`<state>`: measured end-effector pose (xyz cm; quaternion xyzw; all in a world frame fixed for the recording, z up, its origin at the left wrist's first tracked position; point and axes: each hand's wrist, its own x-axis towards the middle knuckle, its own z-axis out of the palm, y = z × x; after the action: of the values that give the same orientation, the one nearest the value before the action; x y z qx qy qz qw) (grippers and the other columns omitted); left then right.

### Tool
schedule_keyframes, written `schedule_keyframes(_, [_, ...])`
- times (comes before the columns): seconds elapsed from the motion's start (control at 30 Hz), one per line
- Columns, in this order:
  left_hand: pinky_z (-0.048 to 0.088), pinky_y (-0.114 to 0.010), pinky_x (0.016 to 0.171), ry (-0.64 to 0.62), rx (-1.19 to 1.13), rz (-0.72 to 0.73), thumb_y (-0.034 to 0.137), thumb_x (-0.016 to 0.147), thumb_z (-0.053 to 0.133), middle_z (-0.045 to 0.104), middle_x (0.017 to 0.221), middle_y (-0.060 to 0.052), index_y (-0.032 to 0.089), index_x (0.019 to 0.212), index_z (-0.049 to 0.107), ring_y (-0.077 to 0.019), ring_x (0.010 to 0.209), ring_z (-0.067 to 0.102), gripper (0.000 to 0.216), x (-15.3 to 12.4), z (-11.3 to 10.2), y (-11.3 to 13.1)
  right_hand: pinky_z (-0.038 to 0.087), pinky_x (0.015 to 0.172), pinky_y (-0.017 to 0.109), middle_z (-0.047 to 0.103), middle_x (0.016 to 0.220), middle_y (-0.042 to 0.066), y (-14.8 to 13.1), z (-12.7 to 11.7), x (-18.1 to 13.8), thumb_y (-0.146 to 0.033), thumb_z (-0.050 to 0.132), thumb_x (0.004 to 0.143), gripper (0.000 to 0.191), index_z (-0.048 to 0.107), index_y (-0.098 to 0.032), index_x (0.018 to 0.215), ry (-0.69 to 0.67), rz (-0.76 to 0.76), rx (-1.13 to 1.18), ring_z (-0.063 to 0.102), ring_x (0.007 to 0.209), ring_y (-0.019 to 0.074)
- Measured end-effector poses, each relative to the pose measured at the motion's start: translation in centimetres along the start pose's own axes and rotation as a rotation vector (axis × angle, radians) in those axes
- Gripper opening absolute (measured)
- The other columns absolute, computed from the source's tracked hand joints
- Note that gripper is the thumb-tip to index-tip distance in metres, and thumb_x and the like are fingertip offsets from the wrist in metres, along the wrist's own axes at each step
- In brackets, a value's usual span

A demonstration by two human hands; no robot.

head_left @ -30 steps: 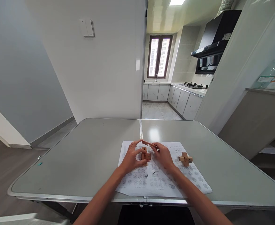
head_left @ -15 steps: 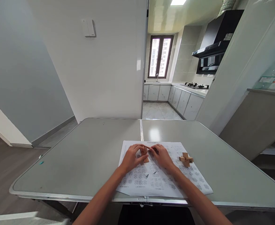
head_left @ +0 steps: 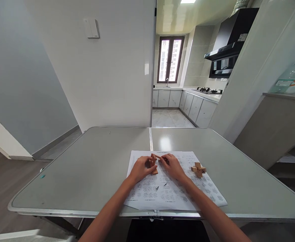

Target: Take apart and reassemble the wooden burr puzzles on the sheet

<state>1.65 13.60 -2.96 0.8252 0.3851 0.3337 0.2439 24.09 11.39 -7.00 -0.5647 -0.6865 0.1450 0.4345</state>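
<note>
My left hand (head_left: 141, 169) is closed around a small wooden puzzle (head_left: 153, 162) of reddish-brown pieces, with a flat piece showing at its lower end. My right hand (head_left: 171, 165) pinches a thin wooden stick (head_left: 158, 157) whose far end meets the top of that puzzle. Fingers hide part of both. Beneath the hands lies a printed paper sheet (head_left: 149, 202) covered in small diagrams. To the right of my right hand, a lighter interlocking wooden puzzle (head_left: 199, 170) with crossed bars rests on the sheet.
The paper lies on a grey folding table (head_left: 87, 178) with a metal seam and edge. A small teal scrap (head_left: 42, 176) is near its left edge. Large water bottles (head_left: 289, 79) stand on a ledge at right. A kitchen shows through a doorway behind.
My left fingers have shifted on the puzzle, so more of its top shows. The stick stays in my right hand. The whole view has shifted slightly.
</note>
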Motion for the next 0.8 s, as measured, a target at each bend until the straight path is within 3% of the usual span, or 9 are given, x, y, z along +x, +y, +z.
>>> schedule_keyframes(0.27, [0.052, -0.04, 0.096, -0.004, 0.026, 0.026, 0.05, 0.085, 0.074, 0.074, 0.113, -0.008, 0.024, 0.107, 0.07, -0.028, 0.107, 0.067, 0.034, 0.0, 0.0, 0.2, 0.052, 0.087, 0.039, 0.072, 0.107, 0.01, 0.2, 0.2, 0.0, -0.041, 0.055, 0.1, 0.028, 0.074, -0.024, 0.111, 0.002, 0.026, 0.005, 0.066, 0.101, 0.0277])
schedule_keyframes(0.5, [0.053, -0.039, 0.098, -0.037, 0.042, 0.082, 0.05, 0.09, 0.068, 0.076, 0.108, -0.006, 0.024, 0.104, 0.072, -0.0263, 0.105, 0.069, 0.03, 0.2, -0.1, 0.6, 0.052, 0.09, 0.038, 0.07, 0.108, 0.01, 0.2, 0.2, 0.0, -0.04, 0.056, 0.099, 0.029, 0.076, -0.023, 0.112, -0.012, 0.023, 0.019, 0.066, 0.103, 0.0264])
schedule_keyframes(0.8, [0.04, -0.048, 0.116, -0.119, 0.114, 0.103, 0.047, 0.091, 0.067, 0.078, 0.11, -0.007, 0.03, 0.103, 0.075, -0.0345, 0.138, 0.053, 0.023, 0.1, 0.2, 0.0, 0.054, 0.088, 0.038, 0.067, 0.114, 0.01, -1.9, -0.5, -0.1, -0.043, 0.052, 0.101, 0.033, 0.072, -0.024, 0.119, -0.024, -0.053, 0.151, 0.065, 0.098, 0.0235])
